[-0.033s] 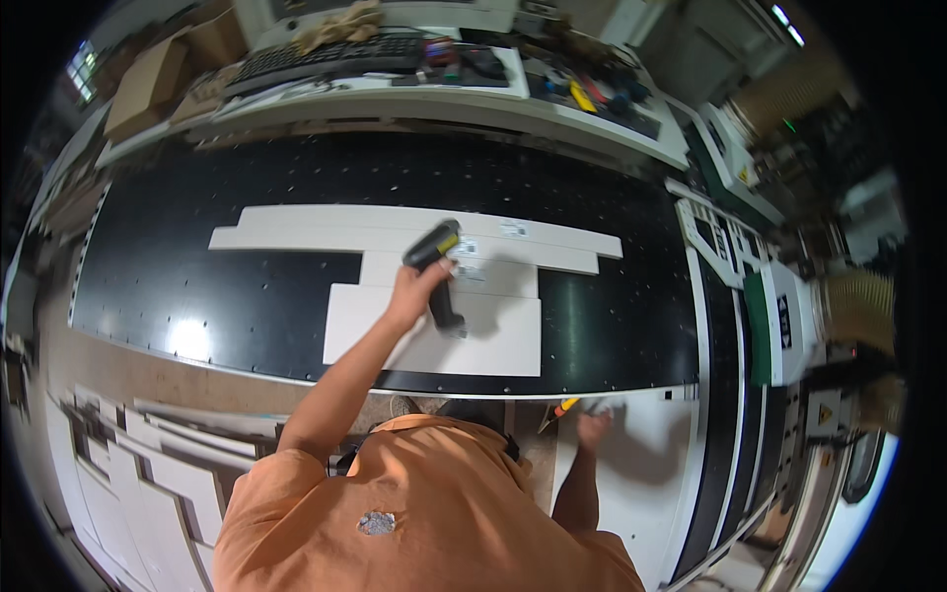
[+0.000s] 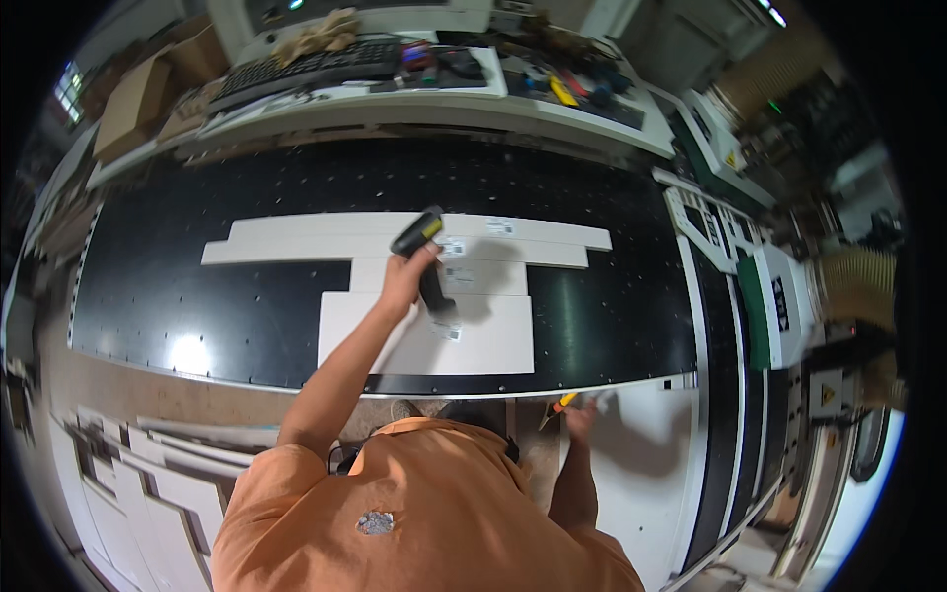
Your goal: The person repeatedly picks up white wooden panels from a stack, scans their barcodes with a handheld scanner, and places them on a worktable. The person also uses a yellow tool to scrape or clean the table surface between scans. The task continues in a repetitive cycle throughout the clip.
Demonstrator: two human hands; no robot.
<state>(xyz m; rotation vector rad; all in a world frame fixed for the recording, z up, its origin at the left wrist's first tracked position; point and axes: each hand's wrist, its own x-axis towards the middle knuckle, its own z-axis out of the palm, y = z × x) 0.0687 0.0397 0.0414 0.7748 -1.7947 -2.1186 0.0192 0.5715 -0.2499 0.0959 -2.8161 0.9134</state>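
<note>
In my left hand [image 2: 402,281] is a black handheld barcode scanner [image 2: 419,233] with a yellow patch, fingers wrapped round its grip. It hovers over several white panels laid flat in rows: two long narrow strips [image 2: 296,229], a shorter piece [image 2: 380,275] and a wide board [image 2: 395,340] nearest me. Small printed labels [image 2: 456,247] are stuck on them. Down by the table's front edge, my right hand [image 2: 580,422] is closed round a slim yellow-and-orange tool [image 2: 562,403] with a dark pointed end; its exact kind is unclear. Something whitish and crumpled shows beside that hand.
The panels lie on a black machine table [image 2: 266,316]. White-and-green machine units [image 2: 779,306] stand at the right. A shelf behind holds a keyboard [image 2: 306,74], gloves and tools. Cut white boards [image 2: 168,493] lean at lower left; a large white panel [image 2: 641,493] lies at lower right.
The whole view has shifted slightly. The scanner is a little farther from me and its label area shows more clearly. My right hand, with the yellow tool, has moved slightly left.
</note>
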